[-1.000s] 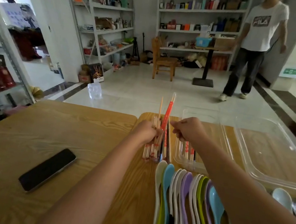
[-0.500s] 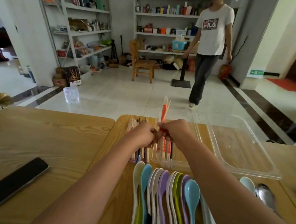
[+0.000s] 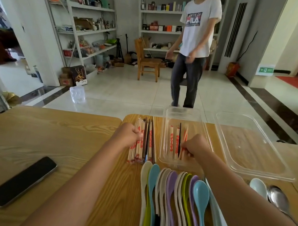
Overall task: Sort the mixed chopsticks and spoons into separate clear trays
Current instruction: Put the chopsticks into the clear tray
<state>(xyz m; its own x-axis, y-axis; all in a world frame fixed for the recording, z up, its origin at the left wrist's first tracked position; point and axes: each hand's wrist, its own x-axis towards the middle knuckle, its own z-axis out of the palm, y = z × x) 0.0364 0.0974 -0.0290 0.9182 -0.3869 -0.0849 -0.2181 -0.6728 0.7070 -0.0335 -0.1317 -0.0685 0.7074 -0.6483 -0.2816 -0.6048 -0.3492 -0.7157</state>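
A pile of paper-wrapped and dark chopsticks (image 3: 145, 141) lies on the wooden table (image 3: 65, 139). My left hand (image 3: 129, 135) rests on the pile's left side, fingers curled around some of its chopsticks. My right hand (image 3: 195, 148) is inside the left clear tray (image 3: 166, 115), fingers curled around the near ends of chopsticks (image 3: 175, 141) that lie flat in it. The right clear tray (image 3: 250, 145) holds nothing. A row of coloured plastic spoons (image 3: 170, 201) lies in front of the trays, between my forearms.
A pale spoon and metal spoons (image 3: 277, 198) lie at the right, in front of the right tray. A black phone (image 3: 24, 181) lies at the near left. Beyond the table a person (image 3: 191, 61) walks closer across the tiled floor, past a wooden chair (image 3: 147, 61) and shelves.
My right hand has carried the upright chopsticks from above the pile rightward and down into the left tray. My left hand stays on the pile. The person has walked closer.
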